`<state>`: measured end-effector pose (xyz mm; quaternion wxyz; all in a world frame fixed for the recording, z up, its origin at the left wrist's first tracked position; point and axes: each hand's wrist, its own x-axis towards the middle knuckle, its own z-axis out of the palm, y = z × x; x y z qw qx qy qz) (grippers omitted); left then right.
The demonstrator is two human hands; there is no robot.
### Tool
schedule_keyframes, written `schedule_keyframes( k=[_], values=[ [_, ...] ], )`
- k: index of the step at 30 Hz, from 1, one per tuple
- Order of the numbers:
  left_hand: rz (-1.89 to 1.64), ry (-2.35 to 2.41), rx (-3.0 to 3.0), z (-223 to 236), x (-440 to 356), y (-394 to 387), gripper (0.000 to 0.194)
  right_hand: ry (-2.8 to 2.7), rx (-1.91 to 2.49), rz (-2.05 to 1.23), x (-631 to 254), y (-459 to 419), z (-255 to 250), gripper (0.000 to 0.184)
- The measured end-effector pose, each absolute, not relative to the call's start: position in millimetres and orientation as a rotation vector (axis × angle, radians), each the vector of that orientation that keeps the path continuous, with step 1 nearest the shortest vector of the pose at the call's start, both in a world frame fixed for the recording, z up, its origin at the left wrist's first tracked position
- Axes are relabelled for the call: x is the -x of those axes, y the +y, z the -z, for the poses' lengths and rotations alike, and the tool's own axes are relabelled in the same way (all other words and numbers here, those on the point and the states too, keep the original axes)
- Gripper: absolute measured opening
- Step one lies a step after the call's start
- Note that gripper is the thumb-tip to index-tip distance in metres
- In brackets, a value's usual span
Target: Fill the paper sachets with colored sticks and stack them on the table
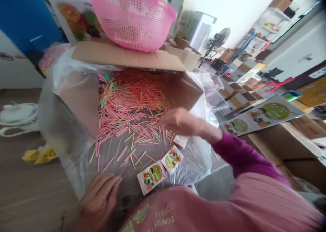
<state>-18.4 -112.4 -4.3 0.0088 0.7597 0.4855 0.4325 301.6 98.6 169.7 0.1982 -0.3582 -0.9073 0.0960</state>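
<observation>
In the head view, a loose heap of thin pink, yellow and green sticks (129,103) lies in an open brown cardboard box (81,99) lined with clear plastic film (54,79), with some scattered on the film toward the person. The right hand (181,121), below a purple sleeve (244,154), is over the right edge of the heap, its fingers curled in; blur hides whether it grips any sticks. The left hand (102,196) lies palm down at the near left, fingers straight and together, with nothing visible in its hold. Two small white printed cartons (151,177) lie end to end near the person, and a third is just below the right hand. A pink perforated plastic basket (134,21) stands behind the box's far flap. Wood-grained table (25,198) shows at left.
</observation>
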Motion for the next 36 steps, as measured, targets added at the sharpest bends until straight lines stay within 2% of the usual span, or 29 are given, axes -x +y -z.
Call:
schedule_keyframes(
  k=[3, 5, 8, 11, 14, 19, 22, 25, 29, 30, 32, 36],
  values=[
    [-1.340, 1.407, -2.416, 9, -6, -103, 0.018, -2.754, 1.334, -0.372, -349, 63, -81, 0.019],
    [-1.324, 1.338, -2.435, 12, -18, -97, 0.018, -2.760, 1.612, -0.428, -378, 61, -44, 0.046],
    [-1.289, 1.282, -2.455, 13, -31, -91, 0.018, -2.652, 1.669, -0.527, -407, 68, -21, 0.084],
    [-1.239, 1.243, -2.483, 7, -37, -85, 0.017, -2.654, 1.673, -0.550, -413, 76, -17, 0.101],
    [-1.239, 1.268, -2.473, 2, -34, -82, 0.017, -2.756, 1.662, -0.528, -408, 81, -20, 0.094],
    [-1.271, 1.399, -2.428, 11, -9, -86, 0.014, -2.766, 1.719, -0.488, -408, 81, -27, 0.051],
    [-1.289, 1.429, -2.406, 21, 3, -90, 0.013, -2.867, 1.586, -0.455, -410, 81, -33, 0.037],
    [-1.316, 1.437, -2.409, 25, 6, -90, 0.013, -2.999, 1.507, -0.499, -407, 80, -41, 0.038],
    [-1.323, 1.428, -2.446, 25, 3, -85, 0.019, -3.124, 1.496, -0.561, -400, 76, -50, 0.076],
    [-1.324, 1.420, -2.460, 25, 3, -84, 0.019, -3.147, 1.501, -0.539, -398, 74, -51, 0.081],
    [-1.326, 1.400, -2.477, 26, 2, -82, 0.019, -3.198, 1.537, -0.471, -393, 72, -54, 0.072],
    [-1.337, 1.372, -2.432, 28, 4, -84, 0.017, -3.365, 1.551, -0.416, -385, 75, -60, 0.034]
  ],
)
